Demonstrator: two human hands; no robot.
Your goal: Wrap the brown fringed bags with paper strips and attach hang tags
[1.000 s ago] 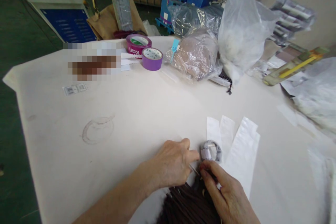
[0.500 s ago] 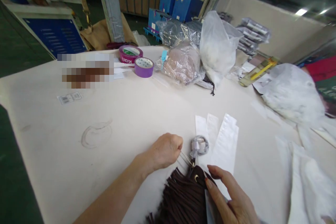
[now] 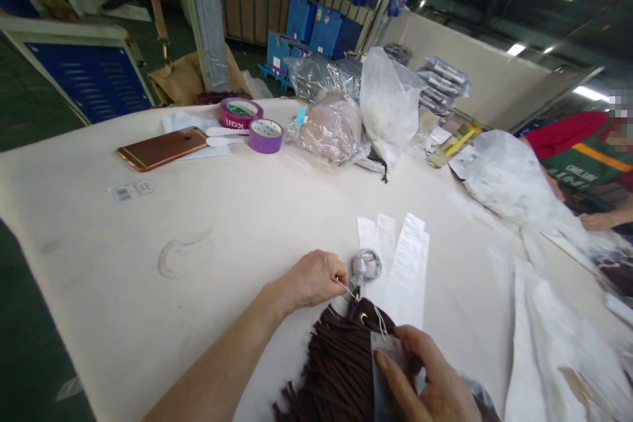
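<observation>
My left hand (image 3: 314, 279) is closed in a pinch on a thin pale string (image 3: 348, 289). This string runs to a metal clasp (image 3: 357, 294) at the top of a dark brown fringed leather piece (image 3: 329, 362), perhaps a bag. My right hand (image 3: 435, 376) grips a grey hang tag (image 3: 388, 353) between thumb and fingers, over the brown leather. A pale cord lies by the tag's upper end. Just above the clasp rests a coiled ring wrapped in clear plastic (image 3: 366, 266). The lower part of the leather piece runs out of frame.
White strips (image 3: 410, 264) lie beyond the ring. Farther back are a phone (image 3: 163, 148), a purple tape roll (image 3: 266, 136), a magenta one (image 3: 241, 113) and plastic-wrapped goods (image 3: 336, 128). White wrapping (image 3: 531, 336) covers the right side, where another person's arm (image 3: 606, 219) reaches in.
The tag now shows its grey face under my right thumb, and my right hand has shifted slightly down. The string in my left hand looks shorter. The camera view has turned slightly right.
</observation>
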